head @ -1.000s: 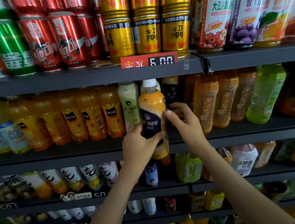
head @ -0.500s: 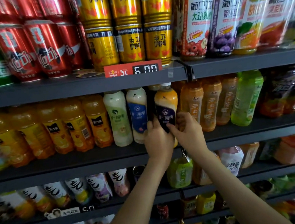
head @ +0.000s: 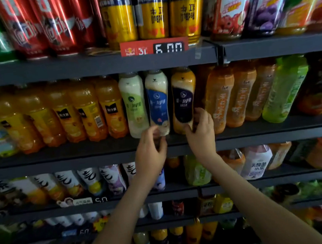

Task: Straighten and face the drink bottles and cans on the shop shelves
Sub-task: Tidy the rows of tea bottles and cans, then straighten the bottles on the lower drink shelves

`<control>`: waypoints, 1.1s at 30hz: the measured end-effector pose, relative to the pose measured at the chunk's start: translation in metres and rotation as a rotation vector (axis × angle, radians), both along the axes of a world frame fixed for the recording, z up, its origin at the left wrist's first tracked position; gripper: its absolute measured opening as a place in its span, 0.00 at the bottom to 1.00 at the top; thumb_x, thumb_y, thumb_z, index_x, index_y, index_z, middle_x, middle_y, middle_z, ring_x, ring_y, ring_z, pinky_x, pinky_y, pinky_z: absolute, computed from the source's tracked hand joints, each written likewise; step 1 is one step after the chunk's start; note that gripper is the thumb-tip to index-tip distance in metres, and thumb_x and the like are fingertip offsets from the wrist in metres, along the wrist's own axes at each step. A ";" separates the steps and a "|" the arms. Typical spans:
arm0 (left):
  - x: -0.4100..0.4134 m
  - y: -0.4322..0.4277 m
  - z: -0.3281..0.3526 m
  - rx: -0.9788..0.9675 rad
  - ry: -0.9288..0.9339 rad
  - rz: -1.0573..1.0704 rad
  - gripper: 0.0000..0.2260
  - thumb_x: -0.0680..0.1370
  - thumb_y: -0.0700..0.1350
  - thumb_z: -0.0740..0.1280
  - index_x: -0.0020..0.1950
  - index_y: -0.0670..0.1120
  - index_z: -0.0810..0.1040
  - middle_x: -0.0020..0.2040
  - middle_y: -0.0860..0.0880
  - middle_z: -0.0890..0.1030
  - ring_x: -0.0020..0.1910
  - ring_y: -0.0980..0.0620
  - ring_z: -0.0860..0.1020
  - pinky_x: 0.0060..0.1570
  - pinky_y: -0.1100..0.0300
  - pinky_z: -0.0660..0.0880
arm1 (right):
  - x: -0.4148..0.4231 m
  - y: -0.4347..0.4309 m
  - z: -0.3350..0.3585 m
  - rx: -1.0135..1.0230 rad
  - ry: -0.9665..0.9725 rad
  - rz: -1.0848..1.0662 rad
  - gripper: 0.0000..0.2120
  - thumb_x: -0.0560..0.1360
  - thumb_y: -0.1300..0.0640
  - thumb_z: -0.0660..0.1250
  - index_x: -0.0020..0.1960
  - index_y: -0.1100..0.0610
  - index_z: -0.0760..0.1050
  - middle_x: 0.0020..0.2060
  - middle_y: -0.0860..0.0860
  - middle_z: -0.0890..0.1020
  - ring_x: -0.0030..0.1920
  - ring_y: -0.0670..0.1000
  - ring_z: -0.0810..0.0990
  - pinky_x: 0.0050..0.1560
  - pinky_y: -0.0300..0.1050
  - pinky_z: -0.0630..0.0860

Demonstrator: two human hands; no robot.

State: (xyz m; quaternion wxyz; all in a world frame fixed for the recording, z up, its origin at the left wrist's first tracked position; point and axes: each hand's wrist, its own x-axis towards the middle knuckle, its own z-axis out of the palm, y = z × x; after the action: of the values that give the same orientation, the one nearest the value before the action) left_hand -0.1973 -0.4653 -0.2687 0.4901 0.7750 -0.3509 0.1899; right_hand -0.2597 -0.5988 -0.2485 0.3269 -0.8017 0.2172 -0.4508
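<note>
Left grip (head: 150, 149) clasped blue-label bottle (head: 158, 104) at base; right grip (head: 201, 130) held navy-label bottle (head: 183, 99) low. Risk: low twist could topple either against green-label bottle (head: 134, 104) or off shelf (head: 59, 155).

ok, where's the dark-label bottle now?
Head view, centre: dark-label bottle on the shelf under the price tag, between the blue-label bottle and orange bottles; right hand grips its base.

Dim light falls on dark grey metal shelves (head: 89, 65), a red price tag (head: 154, 46) on the uppermost.
</note>
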 end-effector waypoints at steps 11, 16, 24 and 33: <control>-0.013 0.064 -0.106 0.277 0.378 0.124 0.15 0.77 0.47 0.67 0.61 0.43 0.73 0.54 0.47 0.78 0.51 0.48 0.78 0.48 0.54 0.76 | -0.007 0.069 -0.143 0.326 0.432 0.214 0.25 0.74 0.55 0.71 0.65 0.63 0.66 0.59 0.55 0.72 0.61 0.55 0.72 0.52 0.36 0.67; -0.004 0.072 -0.129 0.366 0.518 0.111 0.15 0.78 0.45 0.67 0.63 0.43 0.73 0.57 0.45 0.78 0.55 0.48 0.77 0.48 0.63 0.70 | 0.035 0.073 -0.175 0.452 0.492 0.209 0.36 0.69 0.57 0.75 0.70 0.64 0.61 0.66 0.59 0.69 0.67 0.58 0.68 0.62 0.48 0.70; 0.008 0.087 -0.146 0.394 0.211 0.040 0.19 0.74 0.36 0.68 0.64 0.40 0.73 0.57 0.41 0.76 0.55 0.44 0.75 0.53 0.54 0.75 | 0.052 0.086 -0.203 0.356 0.458 0.175 0.26 0.70 0.59 0.74 0.64 0.62 0.67 0.58 0.58 0.75 0.59 0.57 0.74 0.51 0.41 0.70; 0.002 0.075 -0.099 0.878 -0.365 0.077 0.17 0.59 0.38 0.76 0.47 0.42 0.81 0.42 0.44 0.79 0.42 0.44 0.79 0.47 0.52 0.77 | -0.001 0.096 -0.146 -0.284 0.568 0.370 0.31 0.62 0.54 0.72 0.62 0.66 0.73 0.50 0.60 0.78 0.48 0.63 0.77 0.50 0.58 0.77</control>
State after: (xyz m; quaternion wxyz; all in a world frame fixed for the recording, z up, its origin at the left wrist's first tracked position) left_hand -0.1952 -0.3898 -0.3680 0.0392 0.8752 -0.4495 0.1744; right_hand -0.2609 -0.5023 -0.3947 0.2149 -0.9581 0.0857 -0.1689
